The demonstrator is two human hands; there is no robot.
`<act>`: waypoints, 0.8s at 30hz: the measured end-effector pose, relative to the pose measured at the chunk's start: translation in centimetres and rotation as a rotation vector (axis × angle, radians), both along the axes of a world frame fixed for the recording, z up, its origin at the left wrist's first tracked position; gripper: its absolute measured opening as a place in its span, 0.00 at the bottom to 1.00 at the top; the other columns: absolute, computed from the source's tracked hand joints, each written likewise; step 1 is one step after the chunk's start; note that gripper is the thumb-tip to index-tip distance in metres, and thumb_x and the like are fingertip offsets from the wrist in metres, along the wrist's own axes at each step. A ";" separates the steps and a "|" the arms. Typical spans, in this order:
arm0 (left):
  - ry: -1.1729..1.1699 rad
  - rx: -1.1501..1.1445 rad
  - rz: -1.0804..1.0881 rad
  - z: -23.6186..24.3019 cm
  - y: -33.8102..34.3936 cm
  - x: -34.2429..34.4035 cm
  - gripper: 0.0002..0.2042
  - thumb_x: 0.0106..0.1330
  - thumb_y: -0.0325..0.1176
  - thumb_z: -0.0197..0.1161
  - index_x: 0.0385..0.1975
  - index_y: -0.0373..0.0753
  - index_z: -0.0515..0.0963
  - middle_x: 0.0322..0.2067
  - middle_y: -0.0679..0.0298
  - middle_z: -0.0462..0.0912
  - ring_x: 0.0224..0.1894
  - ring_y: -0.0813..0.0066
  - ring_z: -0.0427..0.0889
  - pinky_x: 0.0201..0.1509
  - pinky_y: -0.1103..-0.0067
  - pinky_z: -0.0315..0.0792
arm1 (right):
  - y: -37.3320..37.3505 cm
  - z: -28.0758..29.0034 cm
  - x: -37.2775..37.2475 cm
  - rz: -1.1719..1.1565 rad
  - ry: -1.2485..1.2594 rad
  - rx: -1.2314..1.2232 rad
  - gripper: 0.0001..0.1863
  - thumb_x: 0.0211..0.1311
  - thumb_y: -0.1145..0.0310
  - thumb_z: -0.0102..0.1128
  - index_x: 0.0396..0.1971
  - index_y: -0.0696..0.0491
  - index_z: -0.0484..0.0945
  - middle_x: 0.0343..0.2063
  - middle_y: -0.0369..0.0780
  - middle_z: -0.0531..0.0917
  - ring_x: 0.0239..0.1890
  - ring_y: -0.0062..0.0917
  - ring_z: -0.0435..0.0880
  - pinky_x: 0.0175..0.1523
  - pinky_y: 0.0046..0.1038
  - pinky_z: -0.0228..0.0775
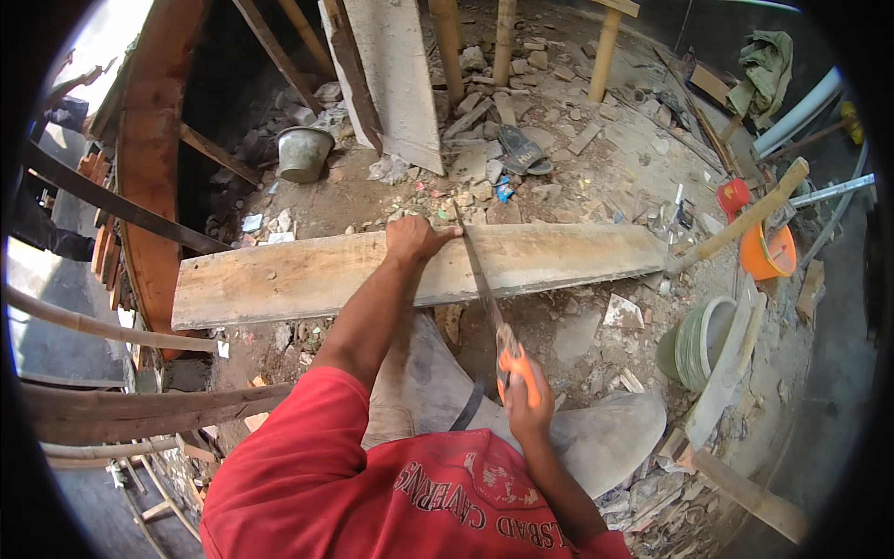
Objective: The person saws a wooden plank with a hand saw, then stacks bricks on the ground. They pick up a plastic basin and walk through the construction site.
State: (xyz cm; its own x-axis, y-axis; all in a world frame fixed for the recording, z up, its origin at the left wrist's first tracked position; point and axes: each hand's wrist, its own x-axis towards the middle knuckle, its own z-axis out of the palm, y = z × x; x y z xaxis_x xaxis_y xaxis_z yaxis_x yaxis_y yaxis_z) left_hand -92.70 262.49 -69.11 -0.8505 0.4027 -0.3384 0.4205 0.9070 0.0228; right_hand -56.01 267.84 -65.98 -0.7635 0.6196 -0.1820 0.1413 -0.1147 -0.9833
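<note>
A long wooden plank lies across in front of me, its surface stained and worn. My left hand grips the plank at its far edge, fingers curled over it and thumb stretched toward the saw blade. The orange handle of a hand saw is in my right hand, closed around it. The saw's blade slants over the plank just right of my left thumb, its tip past the far edge. How deep the blade sits in the wood cannot be made out.
Rubble and broken bricks cover the ground. A grey bucket stands at far left; an orange bucket and a pale green bucket are at right. A sandal lies beyond the plank. Bamboo poles rise behind; timbers crowd the left.
</note>
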 end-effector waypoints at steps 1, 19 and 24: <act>0.006 0.005 -0.007 -0.1 0.2 0.1 0.52 0.53 0.85 0.51 0.40 0.29 0.88 0.43 0.45 0.88 0.50 0.50 0.87 0.55 0.64 0.78 | -0.6 0.7 1.4 -0.013 0.009 -0.012 0.23 0.77 0.60 0.54 0.64 0.57 0.75 0.47 0.43 0.87 0.37 0.18 0.84 0.41 0.24 0.77; 0.059 -0.002 -0.059 0.1 1.4 1.0 0.46 0.61 0.81 0.47 0.42 0.37 0.88 0.42 0.54 0.89 0.48 0.59 0.88 0.54 0.66 0.75 | 0.9 -2.4 -7.6 -0.032 0.001 0.063 0.14 0.79 0.64 0.49 0.54 0.55 0.77 0.43 0.37 0.82 0.32 0.18 0.78 0.32 0.21 0.76; 0.043 0.084 -0.034 -2.9 0.4 0.3 0.36 0.72 0.69 0.46 0.36 0.39 0.89 0.36 0.51 0.89 0.45 0.55 0.89 0.49 0.63 0.78 | -1.9 -1.6 2.1 -0.080 0.074 0.435 0.16 0.77 0.64 0.51 0.53 0.58 0.80 0.43 0.44 0.83 0.40 0.29 0.83 0.46 0.34 0.77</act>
State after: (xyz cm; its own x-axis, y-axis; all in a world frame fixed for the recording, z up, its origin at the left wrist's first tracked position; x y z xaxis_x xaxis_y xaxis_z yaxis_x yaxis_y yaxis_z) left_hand -92.36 262.94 -71.98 -0.8488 0.4569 -0.2662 0.4530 0.8880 0.0795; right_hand -53.87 265.96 -67.62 -0.7114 0.6838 0.1621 0.0761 0.3043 -0.9495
